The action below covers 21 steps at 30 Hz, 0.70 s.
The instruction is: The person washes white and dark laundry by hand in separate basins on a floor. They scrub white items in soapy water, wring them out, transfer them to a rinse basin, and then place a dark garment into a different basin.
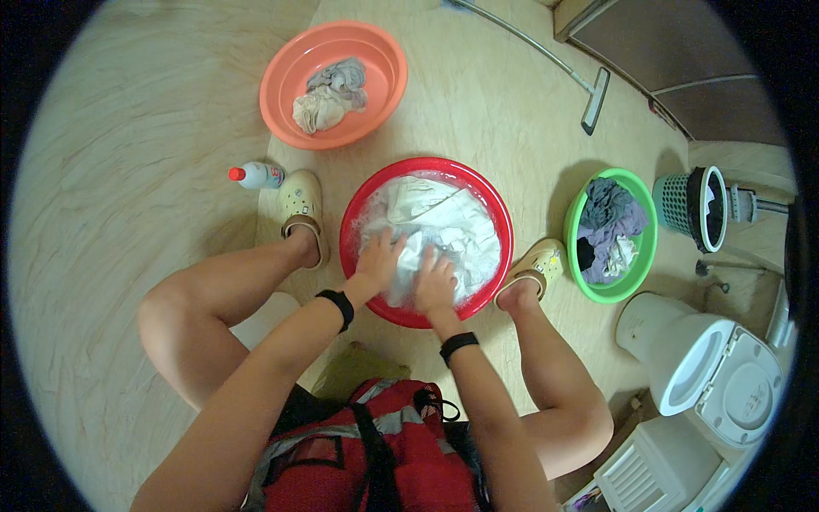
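Observation:
A red basin [507, 230] on the floor between my feet holds a white cloth garment [465, 224] in sudsy water. My left hand [380, 258] lies on the near left part of the garment, its fingers spread. Beside it my right hand [436, 283] rests on the wet cloth near the basin's front, its fingers apart and slightly blurred. Both hands touch the cloth without gripping it. Part of the garment is under foam, so its kind is not clear. Black bands circle both wrists.
An orange basin [280, 85] with grey and cream cloths stands far left, near a white bottle with a red cap [258, 176]. At right are a green basin [575, 264] of clothes, a lattice bin [672, 205] and a toilet [661, 341]. A floor squeegee [595, 101] lies at the far right.

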Each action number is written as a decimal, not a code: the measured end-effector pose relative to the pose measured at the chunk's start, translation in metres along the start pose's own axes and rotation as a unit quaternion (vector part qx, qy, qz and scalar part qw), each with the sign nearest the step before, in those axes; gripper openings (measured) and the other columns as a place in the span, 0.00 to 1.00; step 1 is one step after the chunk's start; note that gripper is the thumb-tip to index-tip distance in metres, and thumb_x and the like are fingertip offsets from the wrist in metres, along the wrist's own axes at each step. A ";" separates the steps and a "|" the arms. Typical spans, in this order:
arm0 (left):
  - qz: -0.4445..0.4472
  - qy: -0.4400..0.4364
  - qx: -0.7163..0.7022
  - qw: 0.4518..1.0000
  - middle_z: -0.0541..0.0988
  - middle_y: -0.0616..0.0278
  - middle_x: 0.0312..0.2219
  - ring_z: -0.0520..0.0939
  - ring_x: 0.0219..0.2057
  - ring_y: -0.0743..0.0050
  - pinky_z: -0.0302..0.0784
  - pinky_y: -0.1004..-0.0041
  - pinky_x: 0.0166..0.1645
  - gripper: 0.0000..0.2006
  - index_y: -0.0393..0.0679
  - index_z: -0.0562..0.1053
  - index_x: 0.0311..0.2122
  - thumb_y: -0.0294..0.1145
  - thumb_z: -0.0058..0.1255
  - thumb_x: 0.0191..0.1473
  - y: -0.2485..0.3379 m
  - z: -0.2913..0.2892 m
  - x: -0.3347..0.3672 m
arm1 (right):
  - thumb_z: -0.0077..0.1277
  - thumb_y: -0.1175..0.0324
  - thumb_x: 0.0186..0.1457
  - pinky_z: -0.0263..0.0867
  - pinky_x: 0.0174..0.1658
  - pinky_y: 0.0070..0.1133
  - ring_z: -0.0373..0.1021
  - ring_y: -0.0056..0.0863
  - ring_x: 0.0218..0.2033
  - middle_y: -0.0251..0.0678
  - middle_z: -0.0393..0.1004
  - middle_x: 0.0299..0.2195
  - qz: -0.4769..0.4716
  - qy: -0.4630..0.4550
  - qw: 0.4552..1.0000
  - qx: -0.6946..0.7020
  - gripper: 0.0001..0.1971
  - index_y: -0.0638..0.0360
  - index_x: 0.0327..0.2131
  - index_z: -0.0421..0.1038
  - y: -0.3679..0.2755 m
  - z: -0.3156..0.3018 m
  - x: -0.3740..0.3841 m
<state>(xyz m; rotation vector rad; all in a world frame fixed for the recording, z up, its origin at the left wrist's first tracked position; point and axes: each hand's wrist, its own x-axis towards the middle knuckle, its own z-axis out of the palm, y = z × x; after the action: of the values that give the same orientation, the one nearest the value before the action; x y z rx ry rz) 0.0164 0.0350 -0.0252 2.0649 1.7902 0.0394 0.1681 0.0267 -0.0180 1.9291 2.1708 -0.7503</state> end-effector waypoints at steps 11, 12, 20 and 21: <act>-0.109 -0.278 -0.041 0.954 0.72 0.48 0.41 0.72 0.42 0.56 0.72 0.62 0.40 0.15 0.39 0.71 0.40 0.32 0.42 0.48 -0.019 0.099 0.019 | 0.41 0.62 0.50 0.63 0.41 0.37 0.70 0.40 0.39 0.43 0.74 0.38 -0.003 -0.248 0.968 -0.035 0.14 0.56 0.32 0.75 0.031 0.080 0.008; -0.098 -0.265 -0.054 0.958 0.73 0.48 0.41 0.73 0.41 0.55 0.72 0.63 0.41 0.15 0.39 0.71 0.41 0.32 0.42 0.48 -0.019 0.103 0.022 | 0.42 0.61 0.50 0.63 0.42 0.36 0.71 0.43 0.38 0.46 0.74 0.37 -0.017 -0.281 0.959 -0.019 0.15 0.56 0.35 0.75 0.035 0.076 0.018; 0.032 -0.194 -0.328 0.924 0.71 0.44 0.42 0.72 0.43 0.51 0.67 0.63 0.48 0.17 0.42 0.70 0.45 0.33 0.42 0.49 -0.053 0.009 0.045 | 0.54 0.61 0.42 0.65 0.40 0.33 0.70 0.45 0.37 0.51 0.73 0.34 0.077 -0.101 0.945 0.302 0.22 0.61 0.42 0.69 0.037 -0.019 0.038; 0.004 -0.139 -0.280 0.950 0.70 0.46 0.42 0.72 0.43 0.51 0.68 0.63 0.47 0.17 0.42 0.70 0.45 0.31 0.42 0.48 -0.042 -0.008 0.039 | 0.54 0.60 0.43 0.65 0.39 0.33 0.69 0.46 0.37 0.51 0.72 0.36 0.092 -0.069 0.963 0.242 0.25 0.61 0.45 0.65 0.030 -0.026 0.033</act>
<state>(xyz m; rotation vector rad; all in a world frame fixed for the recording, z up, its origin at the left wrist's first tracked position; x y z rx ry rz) -0.0182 0.0790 -0.0402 1.5801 1.3963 0.2210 0.1974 0.0694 -0.0180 2.1711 1.8096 -1.4364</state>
